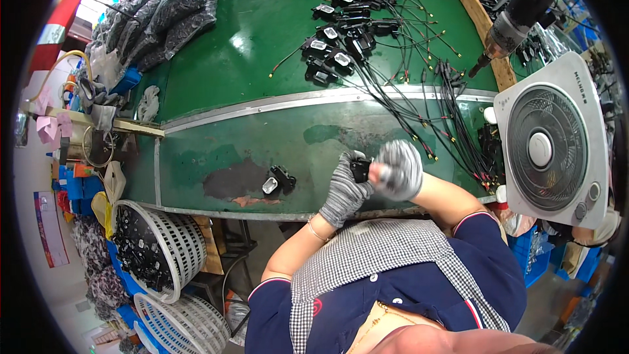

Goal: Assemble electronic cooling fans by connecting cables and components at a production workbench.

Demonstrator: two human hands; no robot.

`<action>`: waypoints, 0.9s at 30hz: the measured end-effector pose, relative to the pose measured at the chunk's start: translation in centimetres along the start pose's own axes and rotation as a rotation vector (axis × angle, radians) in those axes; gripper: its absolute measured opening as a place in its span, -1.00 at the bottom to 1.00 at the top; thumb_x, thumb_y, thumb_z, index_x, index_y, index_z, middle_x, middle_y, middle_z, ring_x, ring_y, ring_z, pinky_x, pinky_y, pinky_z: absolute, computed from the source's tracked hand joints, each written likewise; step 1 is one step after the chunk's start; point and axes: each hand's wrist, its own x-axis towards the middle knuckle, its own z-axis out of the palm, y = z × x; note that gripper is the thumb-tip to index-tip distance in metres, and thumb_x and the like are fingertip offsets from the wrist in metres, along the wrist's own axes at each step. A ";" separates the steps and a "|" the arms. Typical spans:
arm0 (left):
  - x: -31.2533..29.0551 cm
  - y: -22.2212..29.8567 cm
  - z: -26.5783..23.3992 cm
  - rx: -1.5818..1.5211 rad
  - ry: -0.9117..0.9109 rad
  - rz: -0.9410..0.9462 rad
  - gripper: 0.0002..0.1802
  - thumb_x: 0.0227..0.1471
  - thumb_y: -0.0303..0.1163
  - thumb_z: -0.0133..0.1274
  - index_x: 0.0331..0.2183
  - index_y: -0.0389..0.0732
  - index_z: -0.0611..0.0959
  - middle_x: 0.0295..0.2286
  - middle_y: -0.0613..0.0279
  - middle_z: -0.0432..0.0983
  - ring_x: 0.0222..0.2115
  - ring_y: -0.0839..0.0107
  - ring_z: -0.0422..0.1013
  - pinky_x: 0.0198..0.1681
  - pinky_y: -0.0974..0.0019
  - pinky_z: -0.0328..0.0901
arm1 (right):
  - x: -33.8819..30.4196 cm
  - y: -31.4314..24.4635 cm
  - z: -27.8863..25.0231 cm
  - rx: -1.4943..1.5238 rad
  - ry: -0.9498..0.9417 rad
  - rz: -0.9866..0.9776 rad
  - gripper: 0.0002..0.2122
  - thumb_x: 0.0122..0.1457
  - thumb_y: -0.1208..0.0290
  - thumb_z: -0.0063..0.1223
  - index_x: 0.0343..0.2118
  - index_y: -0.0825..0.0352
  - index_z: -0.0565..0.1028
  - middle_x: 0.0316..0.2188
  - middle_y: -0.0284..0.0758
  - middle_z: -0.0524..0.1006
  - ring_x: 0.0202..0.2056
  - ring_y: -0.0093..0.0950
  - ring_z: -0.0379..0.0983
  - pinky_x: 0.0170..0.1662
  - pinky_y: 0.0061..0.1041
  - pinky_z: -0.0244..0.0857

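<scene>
My left hand (347,189), in a grey knitted glove, is closed around a small black plastic part (360,169) above the near edge of the bench. Right against that part is my right hand (398,172), gloved the same way with a bare fingertip showing. Motion smears its fingers, so its grip is unclear. To the left on the bench lies another black plastic part (279,182) with a pale rectangular window. Thin black cables (452,124) with brass-coloured ends spread over the bench to the right of my hands.
A white box fan (549,147) stands at the right, below a hanging power screwdriver (511,29). Several black parts with cables (341,42) cover the far green bench (242,69). Dark plastic bags (180,16) are piled far left. A white basket (187,249) of black parts stands lower left.
</scene>
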 end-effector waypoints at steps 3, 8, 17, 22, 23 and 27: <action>-0.1 0.7 0.2 0.085 -0.093 -0.082 -0.45 -0.24 -0.59 0.21 -0.16 -0.18 0.34 -0.35 0.26 0.45 -0.34 0.52 0.43 -0.28 0.40 0.41 | -0.6 1.8 1.3 0.165 0.367 0.561 -0.86 0.19 0.42 -0.04 -0.25 0.36 0.38 -0.65 -0.48 0.32 -0.62 -0.63 0.26 -0.59 -0.60 0.14; 2.4 2.1 0.1 0.540 -0.355 0.381 -0.52 -0.25 -0.52 0.20 -0.21 -0.19 0.40 -0.33 0.16 0.42 -0.32 0.24 0.46 -0.27 0.24 0.41 | -4.2 5.7 0.0 1.168 0.638 1.474 -0.81 0.19 0.24 0.00 -0.21 0.19 0.40 -0.71 -0.52 0.21 -0.73 -0.60 0.09 -0.68 -0.60 0.01; 14.8 -0.9 -3.7 0.187 0.113 0.059 -0.14 -0.29 -0.58 0.27 0.09 -0.21 0.27 0.01 0.15 0.18 -0.11 0.37 0.27 -0.10 0.36 0.32 | -6.6 13.5 -9.0 0.087 0.575 1.141 -0.92 0.23 0.38 -0.06 -0.32 0.23 0.44 -0.62 -0.47 0.36 -0.61 -0.68 0.27 -0.55 -0.65 0.21; 12.2 3.7 -8.3 0.997 0.159 0.339 -0.37 -0.28 -0.40 0.24 -0.06 -0.26 0.46 -0.09 -0.08 0.34 -0.05 0.00 0.30 0.06 0.12 0.23 | -5.6 18.8 -8.4 -0.928 -0.318 1.197 -0.70 0.10 0.13 -0.04 -0.37 0.32 0.50 -0.44 -0.03 0.54 -0.30 -0.05 0.46 -0.19 -0.21 0.34; 10.9 4.2 -9.9 1.092 0.157 0.282 -0.37 -0.25 -0.37 0.23 -0.05 -0.25 0.46 -0.11 -0.08 0.38 -0.07 0.02 0.33 0.04 0.12 0.25 | -5.2 19.6 -8.2 -0.996 -0.441 1.274 -0.68 0.08 0.11 -0.01 -0.34 0.30 0.53 -0.37 -0.08 0.57 -0.23 -0.16 0.51 -0.14 -0.26 0.37; 4.4 7.1 -14.8 1.351 0.221 -0.095 -0.44 -0.19 -0.29 0.22 -0.07 -0.18 0.49 -0.13 -0.06 0.43 -0.16 0.02 0.41 -0.08 0.14 0.34 | -4.2 20.9 -8.8 -1.057 -0.473 1.264 -0.64 0.03 0.10 0.00 -0.38 0.36 0.55 -0.36 -0.04 0.56 -0.25 -0.16 0.52 -0.12 -0.25 0.38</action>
